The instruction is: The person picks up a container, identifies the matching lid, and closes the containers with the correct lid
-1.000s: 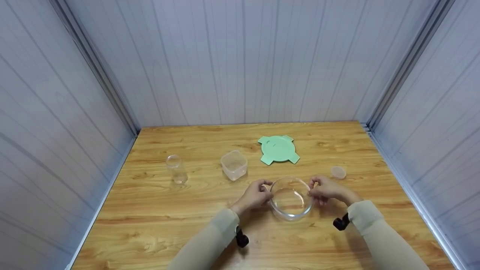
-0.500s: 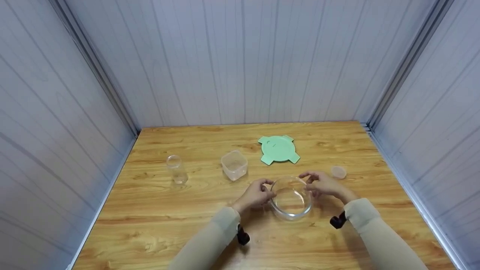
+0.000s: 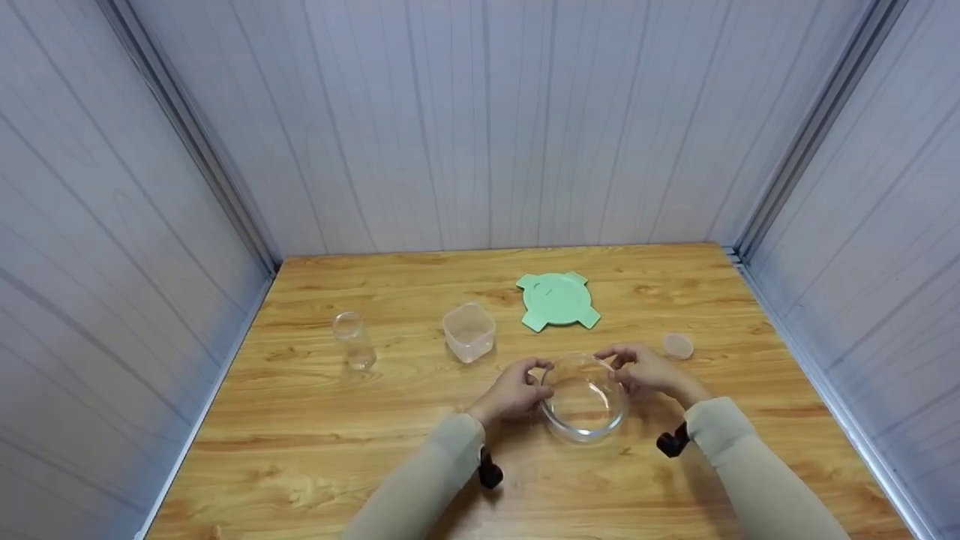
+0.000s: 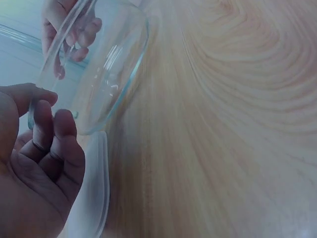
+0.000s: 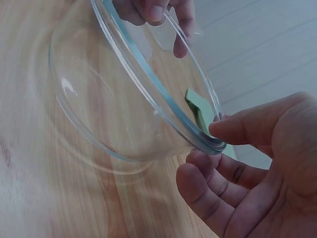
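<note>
A clear round glass bowl (image 3: 583,409) stands upright on the wooden table between both hands. My left hand (image 3: 516,388) pinches its rim on the left side, thumb inside and fingers curled outside. On the right side, my right hand (image 3: 643,369) pinches the rim with the thumb over the edge and fingers beneath. Up close in the right wrist view, the bowl (image 5: 114,114) shows a thick rim and a rounded wall. Its near wall and base are visible through the glass in the left wrist view.
Behind the bowl lies a green round lid with four tabs (image 3: 557,300). To the left are a square translucent container (image 3: 469,334) and a clear cylindrical glass (image 3: 355,342). A small round translucent lid (image 3: 678,346) lies beyond the right hand. Pale panels (image 3: 487,127) enclose the table.
My right hand has shifted left and slightly back along the bowl's rim, with its grip changed. The left hand and the bowl have stayed nearly in place.
</note>
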Demonstrator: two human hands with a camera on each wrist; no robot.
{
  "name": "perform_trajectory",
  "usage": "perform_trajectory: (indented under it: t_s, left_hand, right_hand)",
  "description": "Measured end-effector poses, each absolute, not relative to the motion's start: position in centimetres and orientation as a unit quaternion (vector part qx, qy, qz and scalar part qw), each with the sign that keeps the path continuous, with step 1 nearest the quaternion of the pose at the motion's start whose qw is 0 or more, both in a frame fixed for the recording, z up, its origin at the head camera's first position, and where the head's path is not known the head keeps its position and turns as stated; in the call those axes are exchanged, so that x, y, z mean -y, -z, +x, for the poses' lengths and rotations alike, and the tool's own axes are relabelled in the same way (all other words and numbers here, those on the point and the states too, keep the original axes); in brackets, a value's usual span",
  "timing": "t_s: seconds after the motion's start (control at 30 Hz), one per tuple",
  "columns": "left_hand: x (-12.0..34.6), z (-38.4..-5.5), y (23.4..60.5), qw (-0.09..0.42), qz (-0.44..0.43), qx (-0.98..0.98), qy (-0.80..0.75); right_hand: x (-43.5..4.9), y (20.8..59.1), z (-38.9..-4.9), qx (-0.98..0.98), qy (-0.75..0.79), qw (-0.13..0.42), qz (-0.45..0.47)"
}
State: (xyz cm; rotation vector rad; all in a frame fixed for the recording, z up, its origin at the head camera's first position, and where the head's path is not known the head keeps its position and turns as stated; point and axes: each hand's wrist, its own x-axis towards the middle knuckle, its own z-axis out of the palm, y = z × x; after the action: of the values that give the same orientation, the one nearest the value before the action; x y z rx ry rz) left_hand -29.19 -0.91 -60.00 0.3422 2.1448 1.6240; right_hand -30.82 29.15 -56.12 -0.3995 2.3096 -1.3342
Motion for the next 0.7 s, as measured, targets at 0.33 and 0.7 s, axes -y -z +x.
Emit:
perform_trajectory:
  t_s: [0.33, 0.7]
  left_hand:
    - [0.86, -29.28, 60.16, 0.214, 0.125, -0.765, -0.595]
    - [0.43, -29.29, 59.49, 0.203, 0.119, -0.775, -0.587]
  right_hand:
    - [-29.32, 56.00, -30.72, -0.824, 0.499, 0.229, -0.139]
    - [-29.27, 56.37, -30.64, -0.821, 0.506, 0.224, -0.137]
